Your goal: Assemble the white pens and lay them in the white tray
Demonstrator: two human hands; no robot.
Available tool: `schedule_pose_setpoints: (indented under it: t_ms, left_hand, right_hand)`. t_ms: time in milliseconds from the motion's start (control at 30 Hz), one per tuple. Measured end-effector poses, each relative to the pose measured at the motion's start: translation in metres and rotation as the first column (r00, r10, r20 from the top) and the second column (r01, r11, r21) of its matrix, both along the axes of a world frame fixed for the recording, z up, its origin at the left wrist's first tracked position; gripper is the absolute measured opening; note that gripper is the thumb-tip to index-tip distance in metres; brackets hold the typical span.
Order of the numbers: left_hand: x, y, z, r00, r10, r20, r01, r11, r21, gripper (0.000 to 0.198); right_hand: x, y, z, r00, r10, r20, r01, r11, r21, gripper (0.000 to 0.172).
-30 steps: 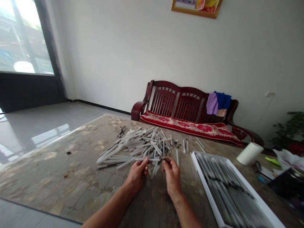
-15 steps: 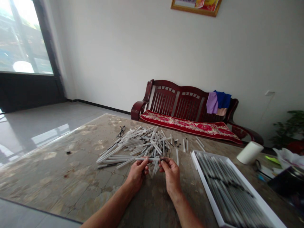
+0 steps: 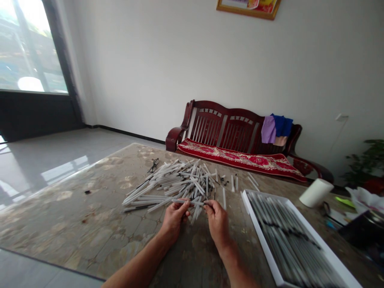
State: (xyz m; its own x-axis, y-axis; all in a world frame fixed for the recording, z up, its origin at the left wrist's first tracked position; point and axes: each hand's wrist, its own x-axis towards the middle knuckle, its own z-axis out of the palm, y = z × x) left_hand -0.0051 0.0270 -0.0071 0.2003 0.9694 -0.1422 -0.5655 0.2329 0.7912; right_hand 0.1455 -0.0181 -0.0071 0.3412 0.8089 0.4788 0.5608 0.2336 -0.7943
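Observation:
My left hand (image 3: 175,218) pinches a thin whitish stick (image 3: 197,203), which points right from its fingers. At the stick's right end, my right hand (image 3: 216,217) has its fingertips closed on a small dark tip. Just beyond both hands lies a loose pile of white and grey sticks (image 3: 168,178), some with dark parts. To the right, a white box (image 3: 246,202) holds rows of grey sticks with dark tips.
Black scissors or glasses (image 3: 154,165) lie behind the pile on the patterned table (image 3: 114,224). A white roll (image 3: 316,193) and a dark object (image 3: 364,232) are at the right. Beyond the table stands a red wooden bench (image 3: 240,132).
My right hand has shifted slightly right and its fingers have drawn closer together at the stick's end. The left hand still holds the stick.

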Motion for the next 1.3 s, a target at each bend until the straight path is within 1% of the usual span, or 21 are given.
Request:
schedule_pose_setpoints:
  t_ms: [67, 100, 167, 200, 233, 300, 400, 467, 567, 667, 733, 800, 867, 967, 1033, 1133, 1167, 1233, 1300]
  left_hand:
    - [-0.0003, -0.0008, -0.0011, 1.0, 0.003, -0.016, -0.003, 1.0, 0.02, 0.045]
    - [-0.0005, -0.0014, -0.0016, 1.0, 0.0, -0.028, 0.001, 0.999, 0.035, 0.044]
    - [-0.0007, -0.0028, -0.0023, 0.998, -0.014, -0.06, 0.018, 0.998, 0.068, 0.042]
    - [-0.0007, -0.0034, -0.0025, 0.997, -0.021, -0.076, 0.027, 0.996, 0.081, 0.042]
    - [-0.0008, -0.004, -0.0026, 0.996, -0.025, -0.09, 0.033, 0.995, 0.089, 0.041]
    - [-0.0006, -0.0049, -0.0025, 0.994, -0.024, -0.108, 0.034, 0.995, 0.093, 0.042]
    - [-0.0001, -0.0054, -0.0018, 0.991, -0.018, -0.133, 0.03, 0.996, 0.087, 0.043]
    - [0.0004, -0.0054, -0.0019, 0.991, -0.016, -0.133, 0.029, 0.995, 0.092, 0.042]
    - [0.0013, -0.0047, -0.004, 0.993, -0.025, -0.119, 0.038, 0.994, 0.106, 0.041]
    - [0.0018, -0.004, -0.0069, 0.991, -0.04, -0.124, 0.054, 0.992, 0.117, 0.04]
    - [0.0016, -0.0036, -0.0079, 0.99, -0.045, -0.135, 0.062, 0.991, 0.121, 0.04]
    - [0.0012, -0.0034, -0.0078, 0.988, -0.039, -0.149, 0.057, 0.992, 0.115, 0.041]
    - [0.0008, -0.0035, -0.007, 0.987, -0.024, -0.157, 0.041, 0.994, 0.106, 0.042]
    - [0.001, -0.0045, -0.0059, 0.988, -0.035, -0.152, 0.054, 0.991, 0.122, 0.041]
    - [0.0015, -0.0052, -0.0053, 0.988, -0.048, -0.143, 0.068, 0.988, 0.139, 0.041]
    - [0.0019, -0.0056, -0.005, 0.989, -0.032, -0.142, 0.05, 0.99, 0.128, 0.041]
    - [0.0018, -0.0055, -0.005, 0.989, -0.027, -0.143, 0.044, 0.992, 0.121, 0.041]
    - [0.0016, -0.0054, -0.0051, 0.989, -0.027, -0.144, 0.045, 0.992, 0.116, 0.04]
    - [0.0015, -0.0058, -0.0048, 0.989, -0.042, -0.144, 0.061, 0.99, 0.126, 0.04]
  right_hand:
    - [0.0008, -0.004, 0.0039, 0.987, -0.009, 0.161, 0.006, 1.0, 0.02, 0.02]
    - [0.0004, -0.0055, 0.0054, 0.974, -0.018, 0.224, 0.012, 1.0, 0.025, 0.023]
    - [-0.0015, -0.0067, 0.0064, 0.953, -0.041, 0.3, 0.036, 0.999, 0.021, 0.033]
    - [-0.0027, -0.0065, 0.0059, 0.951, -0.052, 0.306, 0.052, 0.999, 0.008, 0.037]
    - [-0.0038, -0.0058, 0.005, 0.956, -0.057, 0.287, 0.064, 0.998, -0.017, 0.041]
    - [-0.0053, -0.0042, 0.0031, 0.98, -0.034, 0.196, 0.053, 0.994, -0.092, 0.045]
    - [-0.0058, -0.0039, 0.0034, 0.998, 0.033, 0.057, -0.023, 0.987, -0.157, 0.047]
    - [-0.0056, -0.0055, 0.0052, 0.997, 0.065, 0.046, -0.057, 0.988, -0.14, 0.044]
    - [-0.0047, -0.0066, 0.0055, 0.994, 0.053, 0.093, -0.043, 0.993, -0.111, 0.04]
    - [-0.0026, -0.0047, 0.0011, 0.995, 0.024, 0.097, -0.008, 0.988, -0.156, 0.048]
    - [-0.0007, -0.004, -0.0014, 0.998, 0.04, 0.049, -0.028, 0.975, -0.22, 0.054]
    - [0.0011, -0.0048, -0.0017, 0.997, 0.076, -0.01, -0.076, 0.966, -0.247, 0.057]
    - [0.002, -0.0066, -0.0004, 0.994, 0.105, -0.031, -0.11, 0.972, -0.209, 0.053]
    - [0.0017, -0.0081, 0.0005, 0.995, 0.098, -0.02, -0.1, 0.984, -0.145, 0.045]
    - [0.0007, -0.0078, -0.0003, 0.995, 0.074, -0.071, -0.086, 0.981, -0.175, 0.048]
    - [-0.0006, -0.0077, -0.0002, 0.984, 0.08, -0.158, -0.116, 0.966, -0.231, 0.053]
    - [-0.0009, -0.008, 0.0007, 0.985, 0.094, -0.147, -0.125, 0.968, -0.22, 0.052]
    - [-0.0014, -0.0087, 0.0029, 0.992, 0.109, -0.069, -0.119, 0.979, -0.165, 0.047]
    - [-0.0018, -0.0088, 0.0039, 0.995, 0.094, -0.019, -0.096, 0.986, -0.139, 0.045]
